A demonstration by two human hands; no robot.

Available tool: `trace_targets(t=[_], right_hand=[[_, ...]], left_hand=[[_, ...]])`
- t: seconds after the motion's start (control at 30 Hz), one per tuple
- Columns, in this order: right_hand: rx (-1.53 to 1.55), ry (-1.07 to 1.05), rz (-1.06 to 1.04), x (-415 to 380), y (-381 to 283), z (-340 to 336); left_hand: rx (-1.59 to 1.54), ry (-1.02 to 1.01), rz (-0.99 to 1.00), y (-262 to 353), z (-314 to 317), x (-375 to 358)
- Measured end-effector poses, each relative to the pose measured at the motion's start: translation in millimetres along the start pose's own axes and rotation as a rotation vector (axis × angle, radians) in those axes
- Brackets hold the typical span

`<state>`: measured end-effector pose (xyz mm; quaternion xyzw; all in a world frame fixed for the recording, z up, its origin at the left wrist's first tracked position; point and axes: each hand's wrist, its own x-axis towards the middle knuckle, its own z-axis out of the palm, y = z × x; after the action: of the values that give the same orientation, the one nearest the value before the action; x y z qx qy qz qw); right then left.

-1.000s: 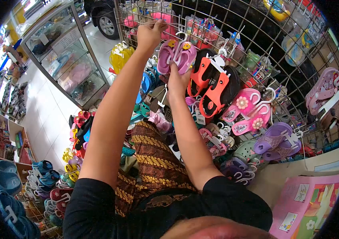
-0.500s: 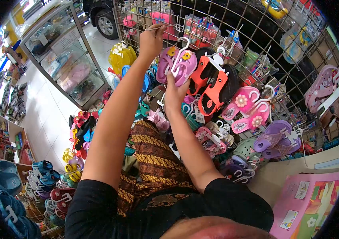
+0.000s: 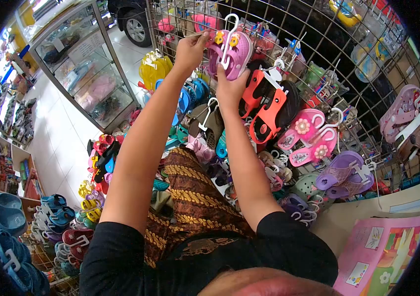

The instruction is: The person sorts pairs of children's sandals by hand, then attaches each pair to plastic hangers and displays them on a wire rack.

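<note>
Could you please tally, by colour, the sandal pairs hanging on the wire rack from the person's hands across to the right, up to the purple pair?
Pink pair with yellow flowers, in the right hand's grip: 1
Orange-and-black pair: 1
Pink pair with white flowers: 1
Purple pair: 1
Total: 4

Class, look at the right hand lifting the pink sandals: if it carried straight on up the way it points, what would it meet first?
Most likely the wire grid rack: the right hand points the pink sandals toward it. Depth is unclear.
</note>
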<state>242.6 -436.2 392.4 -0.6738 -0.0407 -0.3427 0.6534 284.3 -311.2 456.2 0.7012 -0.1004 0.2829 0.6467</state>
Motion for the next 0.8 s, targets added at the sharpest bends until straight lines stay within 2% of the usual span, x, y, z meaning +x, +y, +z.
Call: trace_targets(t=[0.07,0.17,0.23,0.3,0.37,0.47,0.53,0.67,0.77,0.8], right_hand=[[-0.009,0.010,0.012,6,5,4],[-0.196,-0.156,0.132,7,49,4],[0.024,-0.182,0.217,8,80,9],[-0.041,-0.156,0.169,13,93,11],[0.180,-0.172,0.306,13,98,14],[0.542,-0.147,0.549,1,58,11],[0.385,-0.038,0.481,-9,52,14],[0.407,-0.020,0.449,-56,20,2],[0.377,-0.188,0.354,-98,-15,-16],[0.308,-0.232,0.223,-110,-21,-19]], left_hand=[[0.162,0.023,0.020,-1,-4,2],[0.081,0.028,0.063,-8,-2,3],[0.083,0.031,0.064,-6,-2,-1],[0.105,0.031,0.045,0,-3,1],[0.143,0.017,-0.008,4,-4,-2],[0.086,-0.006,0.011,5,-3,-4],[-0.016,0.038,-0.019,-7,-3,-8],[-0.185,0.080,-0.149,0,-9,-46],[-0.163,0.144,-0.173,11,-27,-101],[-0.139,0.167,-0.168,3,-35,-122]])
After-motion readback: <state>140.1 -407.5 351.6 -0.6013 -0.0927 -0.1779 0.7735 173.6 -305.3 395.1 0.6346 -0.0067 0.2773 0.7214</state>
